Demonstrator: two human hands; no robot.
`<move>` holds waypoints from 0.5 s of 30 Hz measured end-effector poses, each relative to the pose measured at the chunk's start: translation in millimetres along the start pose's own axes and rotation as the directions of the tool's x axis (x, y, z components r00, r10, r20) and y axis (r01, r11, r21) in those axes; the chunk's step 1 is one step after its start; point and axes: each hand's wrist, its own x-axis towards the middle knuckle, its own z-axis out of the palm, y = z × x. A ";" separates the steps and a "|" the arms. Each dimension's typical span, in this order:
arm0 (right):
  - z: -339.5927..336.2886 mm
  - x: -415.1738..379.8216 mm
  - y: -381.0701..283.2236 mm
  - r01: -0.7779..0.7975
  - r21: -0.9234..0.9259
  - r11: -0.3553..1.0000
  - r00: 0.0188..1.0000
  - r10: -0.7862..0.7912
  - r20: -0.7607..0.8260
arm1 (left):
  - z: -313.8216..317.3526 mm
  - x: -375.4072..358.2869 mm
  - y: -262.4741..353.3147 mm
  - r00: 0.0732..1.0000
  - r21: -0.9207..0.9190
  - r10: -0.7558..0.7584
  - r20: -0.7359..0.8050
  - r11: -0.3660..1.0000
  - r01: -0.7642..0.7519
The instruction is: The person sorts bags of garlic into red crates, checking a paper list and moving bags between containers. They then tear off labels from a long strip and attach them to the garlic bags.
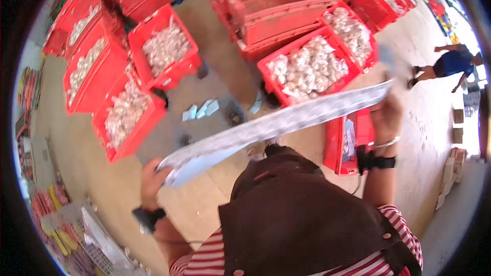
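A long strip of whitish, grey-patterned sheet (276,125) is stretched at a slant before my body, its right end higher than its left. My left hand (152,180) is closed on the lower left end, with the thumb at the edge. At the upper right end, my right hand (387,117) is closed round the strip, its fingers partly hidden and blurred. A pale blue underside (204,164) shows below the strip near my left hand. Beyond it stands a red crate (266,70) holding several clear bags of pale, rounded pieces (310,66).
More red crates (130,41) with similar bags stand to the left, and stacked crates (286,20) at the back. Light blue papers (200,110) lie on a grey surface. Another red crate (333,148) sits below my right hand. A person (452,62) walks at far right.
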 end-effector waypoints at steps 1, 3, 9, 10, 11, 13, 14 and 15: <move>-6.7 -3.1 25.0 -0.021 0.114 0.993 1.000 0.021 -0.002 | -20.5 -9.6 -9.4 0.997 0.164 0.050 -0.056 0.986 -0.040; 15.6 -6.2 53.3 -0.089 0.227 0.970 0.994 0.101 -0.042 | -45.9 -30.1 -2.9 0.973 0.283 0.117 -0.198 0.957 -0.058; 38.2 -2.2 97.9 -0.256 0.454 0.853 0.967 0.232 0.110 | -93.0 -38.1 19.9 0.901 0.511 0.160 -0.404 0.856 0.077; 42.6 -0.2 97.4 -0.242 0.442 0.864 0.969 0.237 0.067 | -95.0 -31.0 22.6 0.890 0.547 0.155 -0.429 0.829 0.119; 39.2 2.5 99.8 -0.237 0.437 0.868 0.967 0.252 0.024 | -97.6 -20.1 17.4 0.901 0.655 0.152 -0.407 0.735 0.173; 34.5 12.7 98.9 -0.215 0.396 0.893 0.967 0.252 -0.042 | -87.6 5.0 -8.2 0.907 0.755 0.231 -0.352 0.642 0.130; 32.4 21.0 101.0 -0.186 0.365 0.912 0.971 0.228 -0.077 | -81.2 26.1 -10.1 0.908 0.833 0.289 -0.305 0.542 0.107; 21.6 25.9 98.7 -0.254 0.260 0.932 0.966 0.259 0.013 | -63.9 48.1 -1.6 0.915 0.852 0.312 -0.254 0.521 0.058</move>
